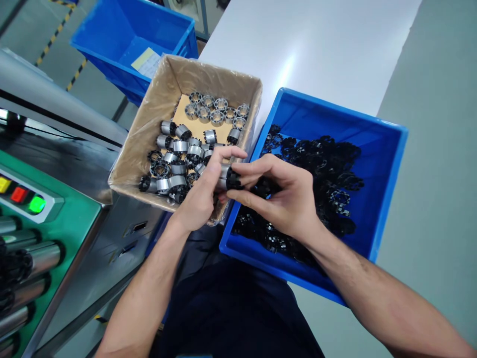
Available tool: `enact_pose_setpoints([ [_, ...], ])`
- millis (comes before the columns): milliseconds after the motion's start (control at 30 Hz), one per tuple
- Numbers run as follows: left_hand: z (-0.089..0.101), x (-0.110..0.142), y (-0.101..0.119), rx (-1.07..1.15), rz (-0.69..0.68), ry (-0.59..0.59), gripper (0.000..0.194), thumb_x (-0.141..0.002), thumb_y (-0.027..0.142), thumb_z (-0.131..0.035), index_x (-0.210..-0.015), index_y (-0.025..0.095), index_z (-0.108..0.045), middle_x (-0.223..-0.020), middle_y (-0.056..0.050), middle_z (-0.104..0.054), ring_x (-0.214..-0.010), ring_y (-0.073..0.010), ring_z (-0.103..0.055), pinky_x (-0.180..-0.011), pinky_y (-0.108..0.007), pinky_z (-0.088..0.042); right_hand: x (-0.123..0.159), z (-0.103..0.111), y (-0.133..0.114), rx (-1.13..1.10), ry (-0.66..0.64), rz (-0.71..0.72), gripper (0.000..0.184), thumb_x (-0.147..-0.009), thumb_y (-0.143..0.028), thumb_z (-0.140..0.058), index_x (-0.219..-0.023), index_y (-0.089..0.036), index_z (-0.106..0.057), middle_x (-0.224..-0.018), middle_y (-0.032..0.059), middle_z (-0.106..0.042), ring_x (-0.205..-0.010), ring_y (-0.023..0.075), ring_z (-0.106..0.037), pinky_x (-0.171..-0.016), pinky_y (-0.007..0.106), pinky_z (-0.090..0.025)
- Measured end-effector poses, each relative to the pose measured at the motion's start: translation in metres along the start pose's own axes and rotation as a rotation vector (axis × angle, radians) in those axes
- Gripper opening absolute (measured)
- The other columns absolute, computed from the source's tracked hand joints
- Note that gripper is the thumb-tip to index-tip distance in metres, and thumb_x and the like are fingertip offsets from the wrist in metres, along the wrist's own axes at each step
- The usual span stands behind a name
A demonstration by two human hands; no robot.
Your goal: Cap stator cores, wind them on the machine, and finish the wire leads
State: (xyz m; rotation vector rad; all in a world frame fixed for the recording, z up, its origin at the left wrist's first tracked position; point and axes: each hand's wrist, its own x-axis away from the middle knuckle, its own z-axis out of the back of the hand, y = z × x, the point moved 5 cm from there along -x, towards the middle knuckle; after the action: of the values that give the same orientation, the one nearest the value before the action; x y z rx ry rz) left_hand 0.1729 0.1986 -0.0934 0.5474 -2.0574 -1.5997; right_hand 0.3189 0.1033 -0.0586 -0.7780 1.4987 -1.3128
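Over the near right edge of the cardboard box, my left hand is closed around a silver metal stator core. My right hand pinches the black toothed plastic end piece at the right end of that core. The core lies on its side, and my left fingers hide part of it. Inside the plastic-lined box, stator cores with black ends lie jumbled in the near part, and bare metal cores stand in rows on a cardboard sheet. Many loose black plastic pieces fill the blue bin under my right hand.
A white tabletop extends behind the box and bin. Another blue bin with a paper label inside stands at the upper left. On the left is a green machine panel with yellow, red and lit green buttons and several metal cylinders.
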Motion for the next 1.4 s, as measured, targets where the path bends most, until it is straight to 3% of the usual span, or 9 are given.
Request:
enact_pose_setpoints([
  [167,-0.001,-0.005,-0.001,0.003,-0.015,0.032,0.064,-0.115,0.087,-0.069,-0.143,0.030,-0.072,-0.085,0.001,-0.069,-0.057,-0.0167,-0.060,-0.051,-0.032,-0.047,-0.004,0.010,0.001,-0.049,0.051,-0.049,0.039,-0.100,-0.039,-0.108,-0.132,-0.028,-0.088,-0.096,-0.0018,-0.086,-0.086,0.0210,-0.087,-0.089,0.041,-0.081],
  [267,0.013,-0.011,0.002,0.013,-0.114,0.293,0.065,-0.108,0.090,-0.076,-0.109,0.025,-0.067,-0.094,-0.003,-0.081,-0.060,-0.0155,-0.068,-0.051,-0.029,-0.050,-0.006,0.018,-0.005,-0.004,0.100,-0.020,0.048,-0.100,-0.037,-0.107,-0.141,-0.029,-0.085,-0.101,-0.0013,-0.085,-0.093,0.0220,-0.088,-0.095,0.042,-0.082],
  [367,0.024,-0.012,0.006,0.034,-0.179,0.456,0.059,-0.114,0.083,-0.072,-0.104,0.028,-0.056,-0.075,0.005,-0.069,-0.048,-0.0101,-0.049,-0.049,-0.027,-0.044,-0.006,0.016,-0.006,-0.019,0.035,-0.032,0.050,-0.099,-0.041,-0.108,-0.141,-0.026,-0.085,-0.107,0.0007,-0.087,-0.097,0.0224,-0.089,-0.096,0.041,-0.082],
  [433,0.024,-0.014,0.007,0.072,-0.146,0.396,0.052,-0.115,0.082,-0.071,-0.118,0.031,-0.061,-0.071,0.008,-0.058,-0.047,-0.0103,-0.038,-0.047,-0.029,-0.040,-0.004,0.012,-0.003,-0.048,-0.027,-0.039,0.051,-0.103,-0.042,-0.105,-0.146,-0.025,-0.085,-0.110,0.0019,-0.089,-0.098,0.0224,-0.089,-0.098,0.042,-0.083],
  [533,0.017,-0.016,0.008,0.094,-0.061,0.256,0.060,-0.110,0.084,-0.074,-0.140,0.034,-0.065,-0.088,0.002,-0.063,-0.056,-0.0128,-0.045,-0.046,-0.030,-0.033,-0.002,0.008,0.002,-0.062,-0.072,-0.056,0.051,-0.109,-0.043,-0.097,-0.155,-0.024,-0.083,-0.114,0.0032,-0.093,-0.094,0.0209,-0.089,-0.096,0.041,-0.084],
  [733,0.004,-0.011,0.004,0.061,-0.033,0.161,0.065,-0.108,0.094,-0.073,-0.115,0.030,-0.067,-0.080,0.003,-0.051,-0.057,-0.0128,-0.039,-0.048,-0.027,-0.026,-0.003,0.009,0.006,-0.080,0.020,-0.093,0.056,-0.098,-0.053,-0.109,-0.142,-0.025,-0.087,-0.102,-0.0002,-0.092,-0.092,0.0222,-0.092,-0.096,0.041,-0.084],
  [900,0.002,-0.006,-0.003,0.004,0.010,0.130,0.059,-0.116,0.090,-0.062,-0.125,0.032,-0.067,-0.086,0.001,-0.056,-0.062,-0.0155,-0.046,-0.050,-0.028,-0.036,-0.005,0.010,0.008,-0.056,0.027,-0.064,0.047,-0.094,-0.052,-0.112,-0.127,-0.024,-0.094,-0.097,0.0009,-0.094,-0.088,0.0218,-0.091,-0.091,0.040,-0.083],
  [1233,0.001,-0.006,-0.002,0.040,-0.016,0.068,0.052,-0.118,0.081,-0.067,-0.127,0.029,-0.071,-0.094,-0.001,-0.060,-0.067,-0.0144,-0.048,-0.054,-0.025,-0.038,-0.005,0.010,0.009,-0.008,-0.051,0.054,0.037,-0.100,-0.021,-0.106,-0.135,-0.025,-0.097,-0.113,0.0021,-0.096,-0.093,0.0177,-0.087,-0.090,0.034,-0.078],
  [1400,-0.002,-0.007,-0.001,0.103,0.011,0.100,0.051,-0.118,0.078,-0.061,-0.126,0.029,-0.071,-0.085,0.001,-0.056,-0.061,-0.0140,-0.043,-0.053,-0.025,-0.035,-0.004,0.009,0.010,0.011,-0.023,0.022,0.048,-0.100,-0.023,-0.105,-0.145,-0.022,-0.089,-0.107,0.0021,-0.093,-0.083,0.0153,-0.081,-0.087,0.032,-0.076],
])
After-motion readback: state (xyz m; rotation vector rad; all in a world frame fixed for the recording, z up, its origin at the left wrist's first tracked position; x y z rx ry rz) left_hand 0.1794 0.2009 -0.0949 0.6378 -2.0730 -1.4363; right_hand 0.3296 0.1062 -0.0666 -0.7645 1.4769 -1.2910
